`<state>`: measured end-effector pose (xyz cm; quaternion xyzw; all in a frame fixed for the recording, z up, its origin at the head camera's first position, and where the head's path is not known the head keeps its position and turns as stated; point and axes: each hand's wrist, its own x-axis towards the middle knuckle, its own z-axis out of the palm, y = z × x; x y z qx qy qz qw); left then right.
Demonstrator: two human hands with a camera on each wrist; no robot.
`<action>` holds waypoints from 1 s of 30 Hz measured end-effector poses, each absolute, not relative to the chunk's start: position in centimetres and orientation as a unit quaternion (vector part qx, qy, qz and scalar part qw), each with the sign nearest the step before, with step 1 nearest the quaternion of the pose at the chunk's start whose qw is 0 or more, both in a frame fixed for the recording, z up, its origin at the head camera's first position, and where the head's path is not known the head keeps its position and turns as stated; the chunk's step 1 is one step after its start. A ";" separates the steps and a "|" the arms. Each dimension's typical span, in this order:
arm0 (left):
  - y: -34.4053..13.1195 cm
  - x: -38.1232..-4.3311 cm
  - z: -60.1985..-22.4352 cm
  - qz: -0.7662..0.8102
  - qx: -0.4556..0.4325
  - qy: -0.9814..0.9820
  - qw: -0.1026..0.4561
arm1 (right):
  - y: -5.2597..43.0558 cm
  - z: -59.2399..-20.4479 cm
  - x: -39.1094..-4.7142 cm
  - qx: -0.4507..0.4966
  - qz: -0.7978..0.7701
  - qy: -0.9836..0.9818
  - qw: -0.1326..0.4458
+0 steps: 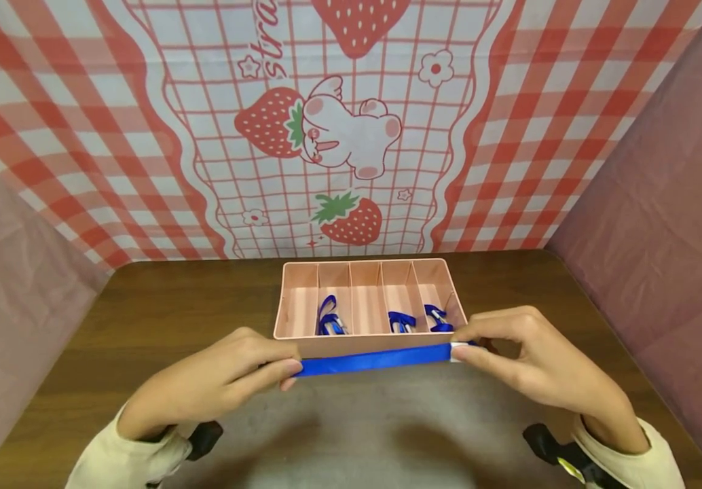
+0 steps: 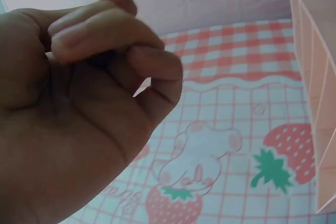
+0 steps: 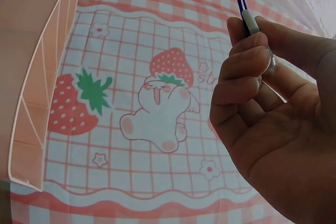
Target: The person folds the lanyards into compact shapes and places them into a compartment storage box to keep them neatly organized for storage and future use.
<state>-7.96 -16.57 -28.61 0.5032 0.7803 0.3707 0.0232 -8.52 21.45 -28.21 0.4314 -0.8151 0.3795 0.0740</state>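
Note:
A blue lanyard (image 1: pixel 375 361) is stretched nearly level between my two hands, just in front of the tray. My left hand (image 1: pixel 216 380) pinches its looped end between thumb and fingers. At the other end, my right hand (image 1: pixel 537 360) grips the pale clasp (image 3: pixel 250 21), where two blue strands come together in the right wrist view. Behind the lanyard stands a pink divided tray (image 1: pixel 316 347). Inside it lie similar blue lanyards: one in the second compartment from the left (image 1: pixel 329 322), one in the fourth (image 1: pixel 402 322), one in the rightmost (image 1: pixel 439 319).
The tray rests on a dark brown wooden table (image 1: pixel 204 299), near its back edge. A grey surface (image 1: pixel 375 421) lies below my hands. Behind the table hangs a red checked cloth (image 1: pixel 351 136) with strawberries; pink cloth (image 1: pixel 650 204) covers the sides.

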 end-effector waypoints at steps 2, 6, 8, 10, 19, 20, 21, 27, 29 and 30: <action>-17.0 -8.0 -28.5 0.370 0.506 0.779 0.027 | 21.5 -28.3 -8.7 0.417 0.374 -0.826 0.058; -17.6 -7.9 -28.3 0.381 0.498 0.777 0.052 | 21.6 -28.8 -9.1 0.407 0.362 -0.837 0.045; -17.7 -7.9 -28.2 0.398 0.504 0.764 0.062 | 21.6 -29.1 -9.4 0.417 0.361 -0.833 0.054; -17.7 -8.0 -28.1 0.423 0.513 0.744 0.072 | 21.6 -29.3 -9.7 0.422 0.366 -0.828 0.056; -17.1 -7.2 -27.2 0.508 0.572 0.621 0.169 | 21.0 -29.7 -10.3 0.405 0.380 -0.831 0.010; -17.1 -7.1 -27.1 0.509 0.582 0.610 0.172 | 20.9 -29.7 -10.3 0.402 0.382 -0.832 0.008; -17.0 -7.1 -26.9 0.509 0.592 0.600 0.173 | 20.8 -29.7 -10.4 0.396 0.386 -0.833 0.003; -16.5 -6.9 -26.8 0.501 0.597 0.616 0.114 | 20.8 -29.9 -10.8 0.337 0.402 -0.851 -0.022; -16.2 -6.8 -27.0 0.494 0.579 0.643 0.084 | 20.9 -30.0 -11.0 0.315 0.399 -0.861 -0.026; -16.0 -6.8 -27.1 0.490 0.570 0.656 0.069 | 20.9 -30.1 -11.2 0.306 0.398 -0.865 -0.028</action>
